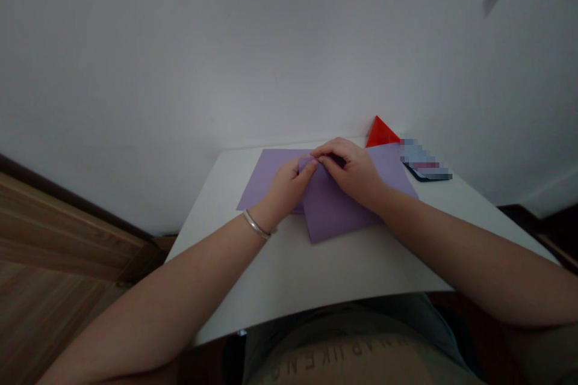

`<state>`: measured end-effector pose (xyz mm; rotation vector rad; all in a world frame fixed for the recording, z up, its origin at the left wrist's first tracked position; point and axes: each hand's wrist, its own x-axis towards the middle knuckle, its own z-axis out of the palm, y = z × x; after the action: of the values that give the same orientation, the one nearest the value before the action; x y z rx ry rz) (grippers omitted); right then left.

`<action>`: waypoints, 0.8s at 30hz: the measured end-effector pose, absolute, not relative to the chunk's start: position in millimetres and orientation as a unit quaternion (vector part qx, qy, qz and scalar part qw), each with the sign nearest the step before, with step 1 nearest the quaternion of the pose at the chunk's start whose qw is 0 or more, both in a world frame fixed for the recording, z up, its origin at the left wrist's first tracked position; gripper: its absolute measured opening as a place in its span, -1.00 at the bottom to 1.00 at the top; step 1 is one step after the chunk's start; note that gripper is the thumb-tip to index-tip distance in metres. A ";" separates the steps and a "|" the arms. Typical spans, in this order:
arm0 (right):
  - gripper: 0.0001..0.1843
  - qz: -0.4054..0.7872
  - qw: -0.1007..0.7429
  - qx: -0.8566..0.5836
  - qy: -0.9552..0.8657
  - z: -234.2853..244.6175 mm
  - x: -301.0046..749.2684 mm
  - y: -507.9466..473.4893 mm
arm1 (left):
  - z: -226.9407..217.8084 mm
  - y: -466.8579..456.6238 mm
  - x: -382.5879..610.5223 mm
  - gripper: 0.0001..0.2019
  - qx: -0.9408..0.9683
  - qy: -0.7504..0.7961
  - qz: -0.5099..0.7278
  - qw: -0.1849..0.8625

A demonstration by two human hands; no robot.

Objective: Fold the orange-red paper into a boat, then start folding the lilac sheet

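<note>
A sheet of purple paper point(336, 210) is raised a little in front of me, its near corner pointing down toward the table. My left hand point(292, 183) pinches its upper left corner between thumb and fingers; a silver bangle circles that wrist. Close beside it, touching or nearly so, my right hand point(350, 168) pinches the same edge with thumb and fingertips. Beneath both hands more purple paper point(264, 177) lies flat, showing to the left and right. How the raised sheet joins the lower paper is hidden by my hands.
The white table point(280, 280) stands against a pale wall. Behind the paper on the right is a red folded paper triangle point(380, 132). A dark-edged flat object point(424, 165), partly blurred out, lies at the right. Wooden furniture point(67, 240) stands at the left.
</note>
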<state>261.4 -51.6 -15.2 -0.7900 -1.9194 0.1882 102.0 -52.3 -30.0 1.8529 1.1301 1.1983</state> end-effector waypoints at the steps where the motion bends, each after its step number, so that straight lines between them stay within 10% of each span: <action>1: -0.81 0.079 0.505 -0.331 -0.793 -15.6 261.4 -50.8 | -30.0 -52.0 101.2 -0.83 0.706 0.441 0.462 0.306; 24: -0.79 0.089 0.390 -0.524 -0.752 -39.8 337.0 -7.5 | -33.9 -27.4 70.3 -0.75 0.698 0.509 0.486 0.133</action>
<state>337.0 -7.5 -39.8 -1.3319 -1.9101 0.2253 70.3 -27.4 -33.9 2.0248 1.4750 1.4085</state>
